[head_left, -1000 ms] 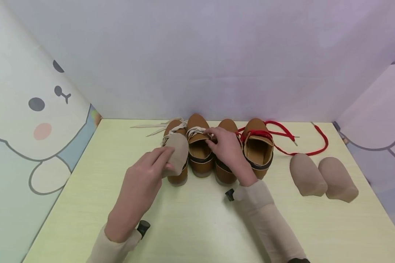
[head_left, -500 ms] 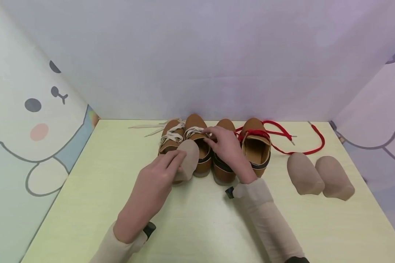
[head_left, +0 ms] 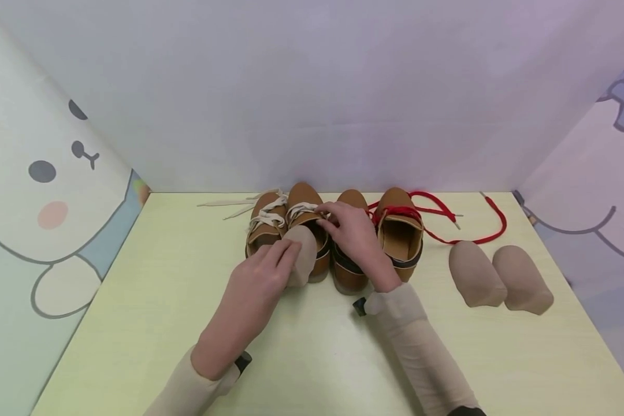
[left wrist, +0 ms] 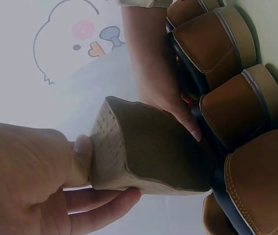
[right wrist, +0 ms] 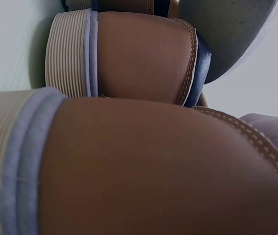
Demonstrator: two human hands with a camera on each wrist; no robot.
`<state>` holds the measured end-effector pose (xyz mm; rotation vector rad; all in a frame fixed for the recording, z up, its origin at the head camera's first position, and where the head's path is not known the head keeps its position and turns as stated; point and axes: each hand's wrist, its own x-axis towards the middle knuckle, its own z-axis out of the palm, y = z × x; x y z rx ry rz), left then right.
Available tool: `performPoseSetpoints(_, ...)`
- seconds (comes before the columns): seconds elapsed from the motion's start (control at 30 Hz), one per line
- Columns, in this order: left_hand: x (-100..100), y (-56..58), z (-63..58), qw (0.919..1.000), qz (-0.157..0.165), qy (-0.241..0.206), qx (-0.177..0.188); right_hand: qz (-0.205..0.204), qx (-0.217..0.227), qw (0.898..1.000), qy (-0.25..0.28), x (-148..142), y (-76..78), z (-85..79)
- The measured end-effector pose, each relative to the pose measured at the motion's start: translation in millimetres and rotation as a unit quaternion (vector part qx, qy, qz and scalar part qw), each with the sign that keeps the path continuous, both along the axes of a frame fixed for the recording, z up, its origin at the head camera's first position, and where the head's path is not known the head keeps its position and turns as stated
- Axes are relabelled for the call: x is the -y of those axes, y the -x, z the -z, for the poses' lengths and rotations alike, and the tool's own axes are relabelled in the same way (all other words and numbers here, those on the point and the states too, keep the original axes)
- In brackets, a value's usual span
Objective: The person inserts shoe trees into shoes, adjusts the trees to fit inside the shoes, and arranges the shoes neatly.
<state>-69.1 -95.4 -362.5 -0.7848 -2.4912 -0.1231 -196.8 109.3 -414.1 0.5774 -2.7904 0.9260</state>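
My left hand (head_left: 260, 280) pinches a beige, toe-shaped shoe insert (head_left: 303, 248) between thumb and fingers. In the left wrist view the insert (left wrist: 153, 142) is tilted, its rounded end right at the opening of a brown shoe. That shoe (head_left: 301, 193), second from the left, has white laces, and the insert partly covers its opening. My right hand (head_left: 356, 234) grips it at the tongue with thumb and forefinger. Left of it stands another white-laced shoe (head_left: 262, 231), partly hidden by my left hand. The right wrist view shows a brown heel (right wrist: 158, 161) up close, with the insert (right wrist: 227, 29) beyond.
Two red-laced brown shoes complete the row: one (head_left: 351, 280) beneath my right hand, another (head_left: 392, 199) beside it. Two more inserts, one (head_left: 475, 274) against the other (head_left: 522, 280), lie at the right. A loose red lace (head_left: 494, 231) curls behind them. A pale wall (head_left: 312, 115) stands behind.
My left hand has carried the insert rightward, from over the leftmost shoe to the opening of the second shoe. The right hand stays on that second shoe. The head view has shifted slightly.
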Motion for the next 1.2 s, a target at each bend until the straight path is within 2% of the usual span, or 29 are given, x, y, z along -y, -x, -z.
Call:
performPoseSetpoints(0.4, -11, 9.6, 0.1, 0.9994, -0.002, 0.028, -0.020, 0.002, -0.008, 1.000, -0.005, 0, 0.5, -1.7)
performPoseSetpoints(0.53, -14, 13.2, 1.1, 0.9994, -0.007, 0.032, -0.012, 0.000, -0.010, 1.000, 0.000, -1, 0.9, -1.5)
performPoseSetpoints(0.73, -19, 18.6, 2.0, 0.9996, -0.012, 0.024, 0.011, -0.004, -0.007, 1.000, 0.005, -2, -0.5, -0.6)
performPoseSetpoints(0.9, -23, 24.0, 4.1, 0.9997, -0.017, 0.016, 0.011, -0.008, -0.001, 1.000, 0.007, -3, 0.0, 0.6)
performPoseSetpoints(1.07, -25, 28.6, 5.7, 1.0000, -0.007, -0.007, 0.002, -0.009, 0.005, 1.000, 0.004, -4, 0.1, 1.7)
performPoseSetpoints(1.2, -27, 33.3, 6.5, 0.9989, -0.011, -0.041, 0.019, -0.015, 0.000, 1.000, 0.010, -4, 0.9, 0.2)
